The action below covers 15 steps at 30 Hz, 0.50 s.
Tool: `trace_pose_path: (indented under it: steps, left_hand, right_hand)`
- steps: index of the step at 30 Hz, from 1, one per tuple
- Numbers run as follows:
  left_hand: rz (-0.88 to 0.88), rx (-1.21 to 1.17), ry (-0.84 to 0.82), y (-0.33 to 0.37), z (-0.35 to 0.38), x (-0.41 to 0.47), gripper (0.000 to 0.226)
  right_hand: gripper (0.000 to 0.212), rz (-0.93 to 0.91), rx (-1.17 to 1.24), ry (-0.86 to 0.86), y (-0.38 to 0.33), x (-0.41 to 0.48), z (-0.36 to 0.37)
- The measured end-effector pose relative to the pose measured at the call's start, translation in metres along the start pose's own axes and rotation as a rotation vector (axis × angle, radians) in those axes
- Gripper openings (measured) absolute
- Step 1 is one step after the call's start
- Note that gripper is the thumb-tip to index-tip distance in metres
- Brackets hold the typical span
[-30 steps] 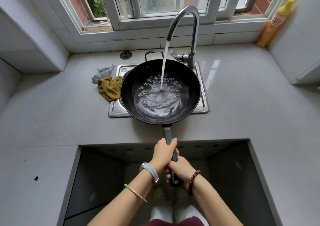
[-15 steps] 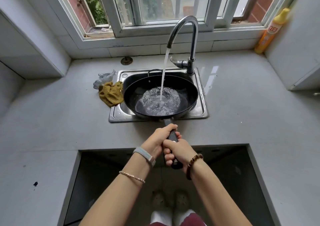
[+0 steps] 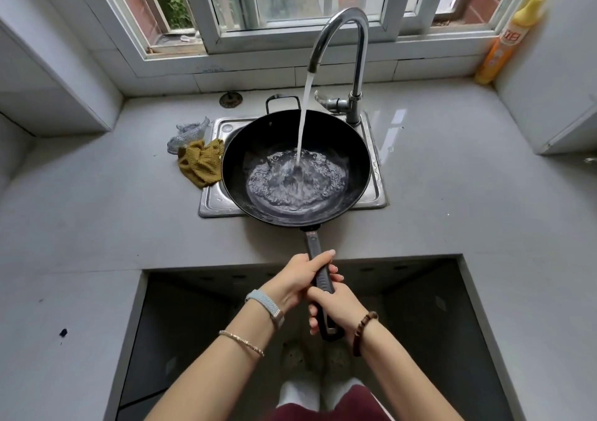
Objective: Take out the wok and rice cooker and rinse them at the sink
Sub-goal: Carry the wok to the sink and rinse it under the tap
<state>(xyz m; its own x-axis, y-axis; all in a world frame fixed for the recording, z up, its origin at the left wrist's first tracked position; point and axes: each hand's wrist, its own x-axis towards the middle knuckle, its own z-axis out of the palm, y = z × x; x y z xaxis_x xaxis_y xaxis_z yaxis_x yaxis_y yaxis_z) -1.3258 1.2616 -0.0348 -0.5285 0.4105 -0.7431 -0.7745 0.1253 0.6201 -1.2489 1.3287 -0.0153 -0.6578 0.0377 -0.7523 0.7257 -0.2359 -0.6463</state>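
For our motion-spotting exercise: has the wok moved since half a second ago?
Yes. The wok has risen out of the sink; its near rim now overhangs the sink's front edge.

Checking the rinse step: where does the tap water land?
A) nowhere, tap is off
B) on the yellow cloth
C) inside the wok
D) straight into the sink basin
C: the stream from the faucet falls into the wok, pooling at its bottom.
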Motion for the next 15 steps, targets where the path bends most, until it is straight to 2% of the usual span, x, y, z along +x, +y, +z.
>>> trace_pose_path:
  steps: [3, 11, 15]
  left_hand:
    - [-0.004, 0.006, -0.009, 0.008, -0.002, -0.002, 0.029]
    - [0.027, 0.083, -0.013, 0.030, -0.010, -0.003, 0.031]
    - [0.033, -0.030, -0.072, 0.023, -0.018, 0.001, 0.026]
  right_hand:
    - [0.003, -0.033, 0.003, 0.034, -0.011, 0.003, 0.005]
    - [0.014, -0.047, 0.037, 0.140, -0.032, 0.013, 0.026]
    - [0.022, -0.018, 0.008, 0.177, -0.028, 0.011, 0.031]
